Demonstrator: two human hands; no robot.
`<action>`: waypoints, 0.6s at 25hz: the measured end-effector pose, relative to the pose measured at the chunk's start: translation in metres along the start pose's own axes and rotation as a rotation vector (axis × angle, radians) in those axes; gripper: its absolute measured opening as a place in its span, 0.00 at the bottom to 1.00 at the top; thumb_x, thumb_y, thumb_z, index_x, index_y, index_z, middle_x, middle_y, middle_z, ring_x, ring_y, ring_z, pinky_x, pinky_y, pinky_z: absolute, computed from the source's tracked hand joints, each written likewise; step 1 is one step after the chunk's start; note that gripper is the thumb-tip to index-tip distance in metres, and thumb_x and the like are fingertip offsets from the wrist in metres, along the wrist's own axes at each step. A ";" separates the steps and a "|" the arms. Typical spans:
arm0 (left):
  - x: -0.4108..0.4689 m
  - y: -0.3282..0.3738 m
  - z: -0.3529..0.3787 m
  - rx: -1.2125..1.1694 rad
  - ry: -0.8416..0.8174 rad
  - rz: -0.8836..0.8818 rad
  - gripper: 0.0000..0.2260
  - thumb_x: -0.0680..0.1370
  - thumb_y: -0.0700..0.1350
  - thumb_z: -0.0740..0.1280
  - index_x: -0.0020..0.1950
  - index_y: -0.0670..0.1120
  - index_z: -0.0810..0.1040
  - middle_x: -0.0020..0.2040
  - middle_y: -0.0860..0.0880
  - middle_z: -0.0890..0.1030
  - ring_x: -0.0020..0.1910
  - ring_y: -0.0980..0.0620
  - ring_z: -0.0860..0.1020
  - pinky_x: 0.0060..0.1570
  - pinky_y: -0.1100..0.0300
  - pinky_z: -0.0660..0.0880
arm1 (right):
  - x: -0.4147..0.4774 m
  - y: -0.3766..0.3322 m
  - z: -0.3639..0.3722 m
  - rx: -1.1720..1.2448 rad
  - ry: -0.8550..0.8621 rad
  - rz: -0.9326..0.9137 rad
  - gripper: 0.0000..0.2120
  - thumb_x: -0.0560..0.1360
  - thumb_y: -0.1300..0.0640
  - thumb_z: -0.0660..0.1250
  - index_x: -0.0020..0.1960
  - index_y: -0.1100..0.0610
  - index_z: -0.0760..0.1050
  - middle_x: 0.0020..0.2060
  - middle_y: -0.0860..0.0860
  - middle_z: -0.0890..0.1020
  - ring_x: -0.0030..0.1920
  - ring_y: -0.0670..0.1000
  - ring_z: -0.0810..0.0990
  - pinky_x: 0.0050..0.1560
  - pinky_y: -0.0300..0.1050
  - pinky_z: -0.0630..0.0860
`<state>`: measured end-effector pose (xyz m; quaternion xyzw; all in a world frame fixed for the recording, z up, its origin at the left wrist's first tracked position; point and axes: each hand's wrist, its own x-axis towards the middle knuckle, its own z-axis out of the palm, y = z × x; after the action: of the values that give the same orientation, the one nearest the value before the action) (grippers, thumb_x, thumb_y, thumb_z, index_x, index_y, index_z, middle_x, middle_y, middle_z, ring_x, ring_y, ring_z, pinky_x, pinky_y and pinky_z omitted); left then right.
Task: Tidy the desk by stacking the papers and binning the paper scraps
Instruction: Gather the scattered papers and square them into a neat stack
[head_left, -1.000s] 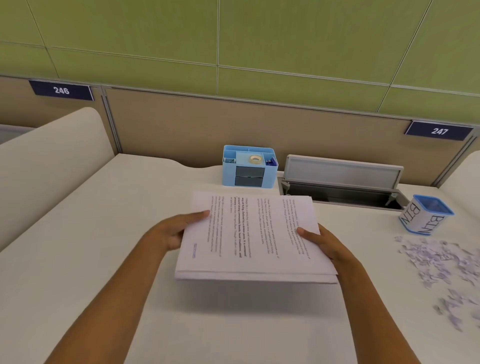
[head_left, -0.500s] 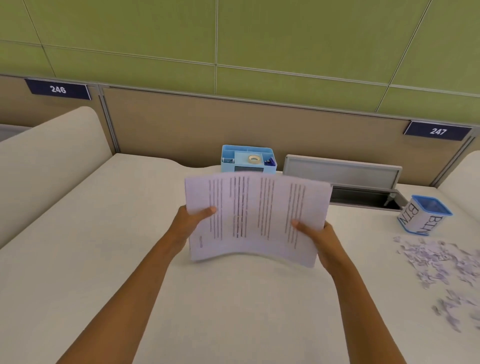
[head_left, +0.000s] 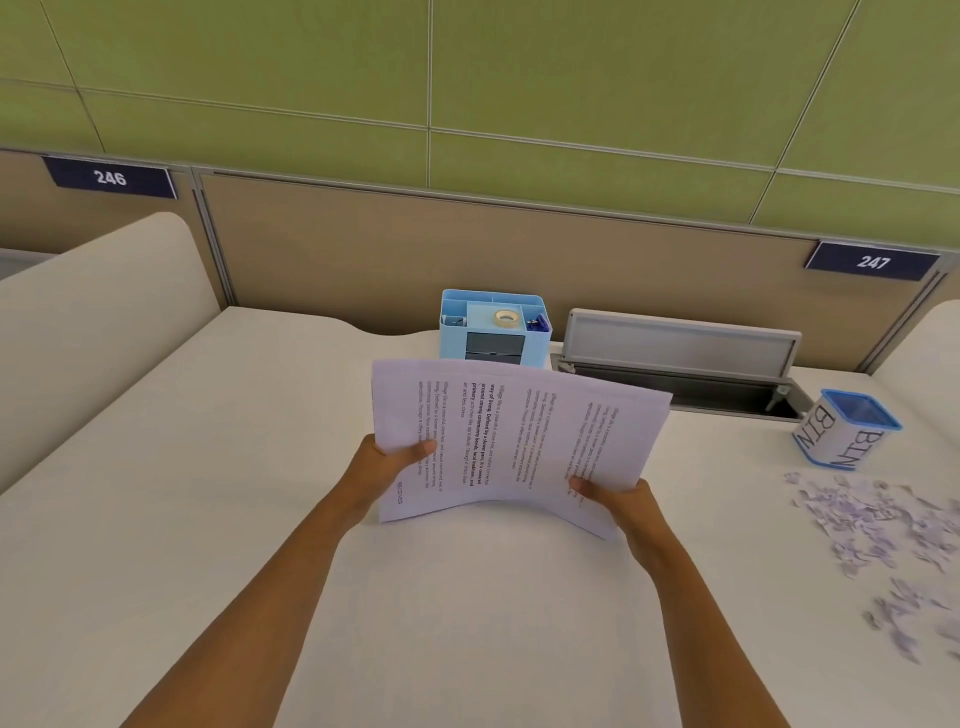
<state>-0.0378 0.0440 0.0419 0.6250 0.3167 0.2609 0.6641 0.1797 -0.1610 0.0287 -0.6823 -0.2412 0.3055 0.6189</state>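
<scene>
Holding papers (head_left: 519, 441) upright over desk (head_left: 208, 467), both hands pinching. Left hand (head_left: 384, 465) grips left edge, thumb (head_left: 415, 449) on printed face, fingers hidden behind sheets. Right hand (head_left: 618, 499) grips lower right corner same way. Lower edge bows upward mid-span (contact with desk unclear). We judge best move: loosen pinch, tap lower edge on desk, square sheets. Scraps (head_left: 872, 525) lie well right, near bin (head_left: 844, 428), not yet binned.

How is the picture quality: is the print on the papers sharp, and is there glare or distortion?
Head view: soft, even light, no glare; a faint shadow under the papers on the desk. Head view: bold print reads, small print blurs. Head view: wall lines bow from the wide lens; the paper scraps look smeared.
</scene>
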 end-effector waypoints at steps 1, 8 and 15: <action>0.001 0.001 0.001 -0.008 0.028 0.003 0.15 0.72 0.44 0.72 0.58 0.48 0.79 0.54 0.49 0.83 0.53 0.49 0.81 0.55 0.51 0.77 | 0.001 -0.002 -0.001 -0.019 0.020 0.006 0.22 0.60 0.53 0.76 0.51 0.48 0.74 0.50 0.48 0.80 0.51 0.52 0.79 0.42 0.41 0.78; -0.004 0.005 0.034 -0.463 0.215 -0.024 0.10 0.73 0.36 0.70 0.52 0.46 0.80 0.44 0.51 0.85 0.43 0.52 0.83 0.43 0.55 0.79 | 0.010 -0.026 0.015 0.465 0.182 -0.076 0.18 0.75 0.62 0.66 0.64 0.57 0.69 0.46 0.46 0.84 0.47 0.51 0.82 0.41 0.40 0.81; -0.013 0.016 0.082 -0.675 0.161 -0.081 0.15 0.74 0.37 0.69 0.60 0.45 0.76 0.53 0.46 0.83 0.50 0.47 0.81 0.47 0.51 0.79 | 0.013 -0.049 0.075 0.626 0.041 -0.034 0.20 0.71 0.69 0.68 0.61 0.56 0.74 0.55 0.54 0.82 0.52 0.55 0.83 0.51 0.53 0.80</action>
<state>0.0155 -0.0185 0.0610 0.3347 0.2885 0.3728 0.8159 0.1372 -0.0937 0.0722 -0.4604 -0.1342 0.3406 0.8087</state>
